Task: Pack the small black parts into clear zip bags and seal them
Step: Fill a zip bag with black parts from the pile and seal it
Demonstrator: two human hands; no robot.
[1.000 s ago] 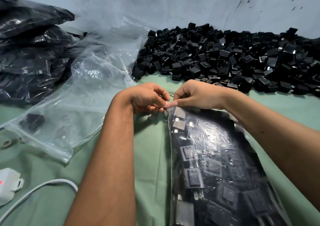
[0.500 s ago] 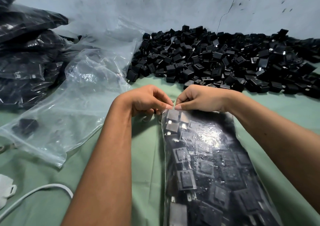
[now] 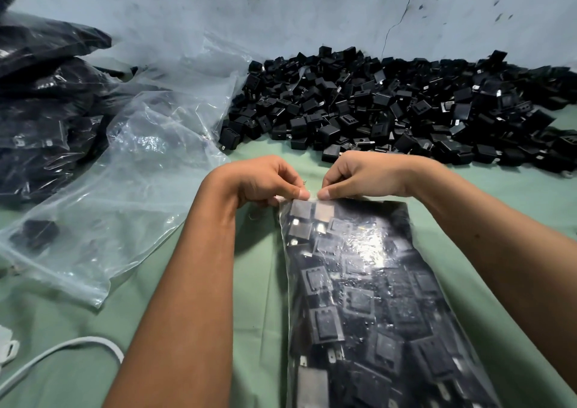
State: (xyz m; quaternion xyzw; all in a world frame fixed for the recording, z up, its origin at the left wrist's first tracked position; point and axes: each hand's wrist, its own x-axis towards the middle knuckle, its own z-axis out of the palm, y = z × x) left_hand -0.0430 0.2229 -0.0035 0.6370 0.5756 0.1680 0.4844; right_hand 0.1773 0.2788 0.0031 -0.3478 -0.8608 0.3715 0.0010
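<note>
Left hand (image 3: 265,179) and right hand (image 3: 362,175) pinch the filled bag's (image 3: 374,298) top-left corner, thumbs nearly touching, apparently starting its seal.

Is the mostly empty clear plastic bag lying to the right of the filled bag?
No, the mostly empty clear plastic bag lies left of the filled clear zip bag of black parts, beyond the left forearm.
</note>
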